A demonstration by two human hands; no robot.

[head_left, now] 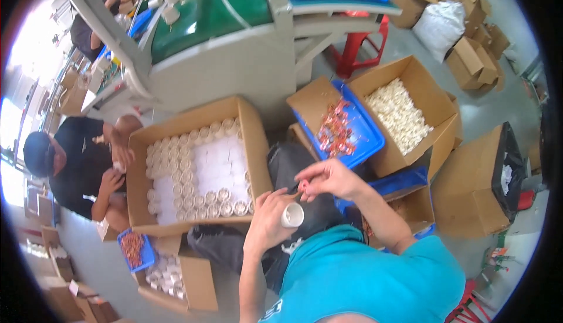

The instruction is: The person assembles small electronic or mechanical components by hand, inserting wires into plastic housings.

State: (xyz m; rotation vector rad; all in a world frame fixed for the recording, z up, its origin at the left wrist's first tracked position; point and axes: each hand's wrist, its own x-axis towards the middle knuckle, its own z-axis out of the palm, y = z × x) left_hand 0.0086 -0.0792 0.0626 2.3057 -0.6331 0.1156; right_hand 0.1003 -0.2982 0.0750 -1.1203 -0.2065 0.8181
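My left hand (265,222) is closed around a small white plastic cup (292,215), its open end facing me. Just above the cup, my right hand (335,181) pinches a small reddish part (302,186) between thumb and fingertips. A thin strand seems to run from that part toward my left fingers; its exact shape is too small to tell. Left of my hands stands a large cardboard box (258,147), lined with rows of similar white cups (186,177). Ahead on the right, a blue tray (372,141) holds a heap of small red and copper-coloured parts (337,128).
A carton (441,103) of small white pieces adjoins the tray. At left a co-worker (76,164) handles a white piece near a small blue tray (146,258). A carton with a black liner (469,200) stands right. Beyond are a green-topped bench (211,18) and red stool (355,50).
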